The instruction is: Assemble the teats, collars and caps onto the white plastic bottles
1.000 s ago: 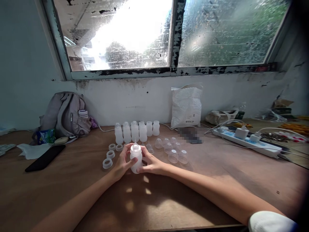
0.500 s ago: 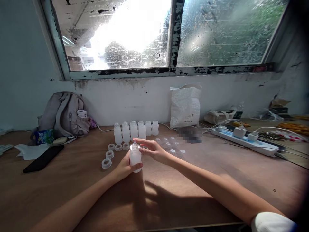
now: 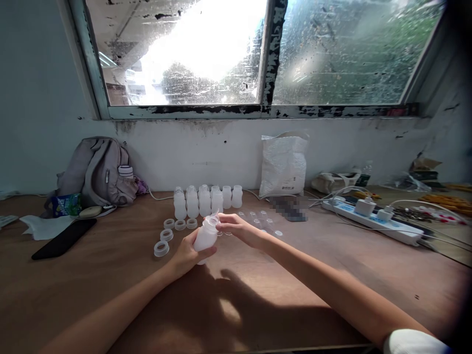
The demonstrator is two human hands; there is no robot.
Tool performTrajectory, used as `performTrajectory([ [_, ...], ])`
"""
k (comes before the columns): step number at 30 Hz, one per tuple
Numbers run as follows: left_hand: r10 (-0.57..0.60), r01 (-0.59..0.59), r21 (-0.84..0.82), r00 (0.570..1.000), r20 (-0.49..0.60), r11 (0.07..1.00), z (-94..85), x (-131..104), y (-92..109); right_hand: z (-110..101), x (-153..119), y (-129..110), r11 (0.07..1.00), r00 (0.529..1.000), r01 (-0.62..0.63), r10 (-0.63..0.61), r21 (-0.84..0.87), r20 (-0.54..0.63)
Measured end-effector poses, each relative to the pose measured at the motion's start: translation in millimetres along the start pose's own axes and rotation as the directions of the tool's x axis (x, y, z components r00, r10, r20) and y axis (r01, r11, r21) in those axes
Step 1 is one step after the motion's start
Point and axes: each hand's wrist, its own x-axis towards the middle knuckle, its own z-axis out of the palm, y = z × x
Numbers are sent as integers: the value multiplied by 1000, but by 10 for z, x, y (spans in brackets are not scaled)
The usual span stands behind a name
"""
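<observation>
My left hand is wrapped round a small white translucent baby bottle, which is tilted with its mouth up and to the right. At that mouth, my right hand has its fingers closed on a clear soft teat, partly hidden by the fingertips. Left of the bottle lie several translucent screw rings. Behind stand several like bottles in rows, the front ones topped with clear parts. Several clear teats lie to the right of my right hand.
At the left are a grey backpack and a black phone. A white plastic bag leans against the wall. A power strip with plugs and cables lies at the right, near a pouch.
The bottle has gone from upright to tilted rightward in my left hand. My right fingers have moved from over the teat's top to the side of the bottle's mouth.
</observation>
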Motion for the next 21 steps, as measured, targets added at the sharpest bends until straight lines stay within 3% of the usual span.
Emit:
performTrajectory([
  [4,-27,25,-69,999,-22,997,-39,24,-5,-58,26,30,997,999,-13,10,71,35],
  [11,-48,46,-111,999,-16,993,-12,7,-14,-134,63,110,999,995,-27,31,43,-92],
  [15,-79,74,-140,997,-27,987,6,9,-8,-129,59,99,993,999,-16,21,114,-42],
  [18,-117,102,-175,990,-77,979,1,16,-7,-112,50,80,986,998,-52,55,159,-13],
  [21,-172,140,-217,976,-136,966,-4,16,-13,-111,49,81,976,994,-48,67,210,-87],
])
